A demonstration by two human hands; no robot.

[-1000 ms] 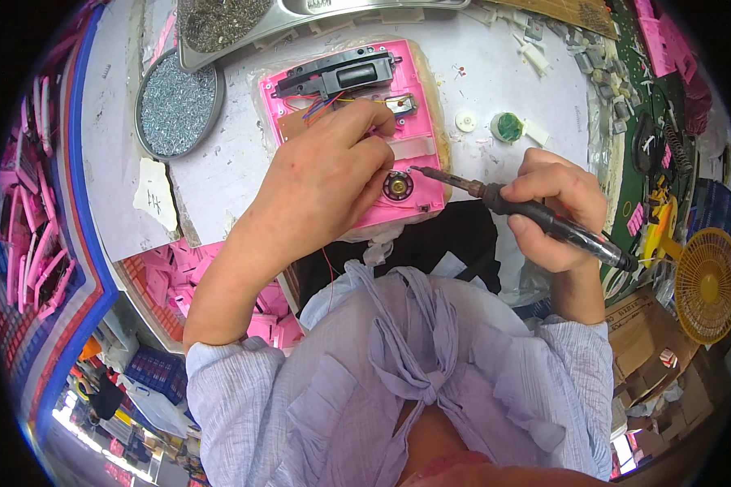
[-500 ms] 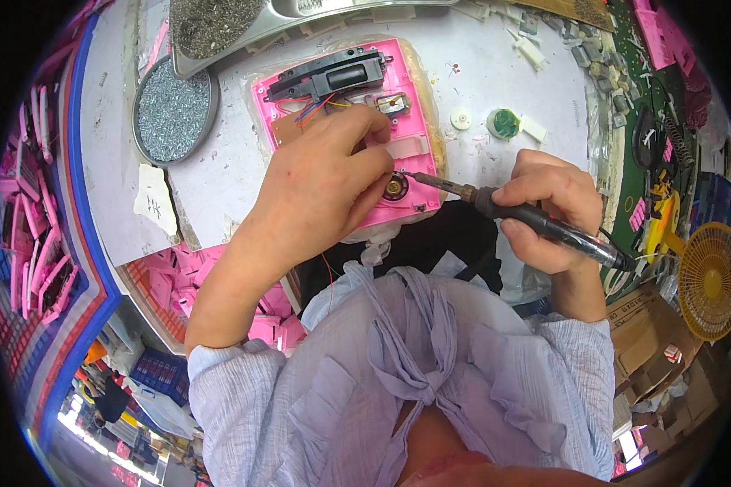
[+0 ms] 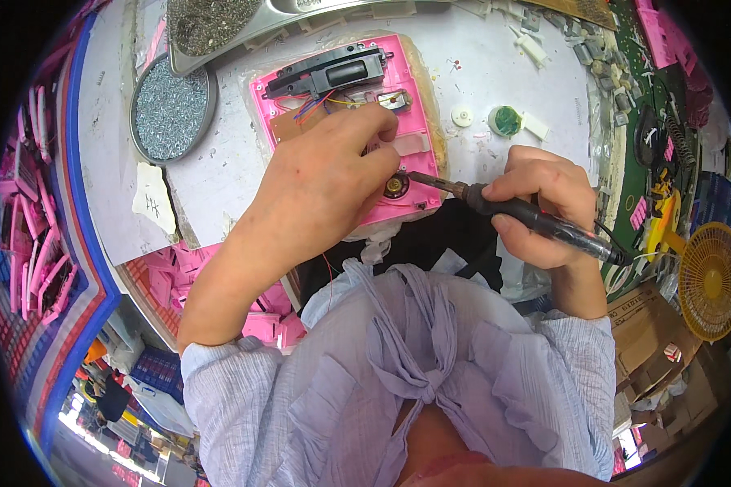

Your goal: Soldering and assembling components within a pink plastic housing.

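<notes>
A pink plastic housing [image 3: 418, 156] lies on the worktable, holding a long black plastic unit [image 3: 345, 75], coloured wires and a small round speaker [image 3: 395, 187]. Closed in a grip, my right hand [image 3: 544, 203] has a soldering iron [image 3: 536, 219] with a black handle. Its thin tip reaches the upper edge of the speaker. My left hand [image 3: 325, 174] rests over the middle of the housing with thumb and fingers bent together beside the tip. What those fingers pinch is hidden. Below the left wrist hangs a thin red wire [image 3: 328, 264].
A round dish of small screws [image 3: 170, 109] stands left, near a metal tray of small parts [image 3: 207, 24]. Right of the housing sit a white disc [image 3: 462, 118] and a green roll [image 3: 505, 122]. Pink parts [image 3: 272, 325] fill a container below; a yellow fan [image 3: 709, 280] is at far right.
The soldering iron and my right hand have shifted slightly left and up, with the tip still by the speaker. My left hand has barely moved.
</notes>
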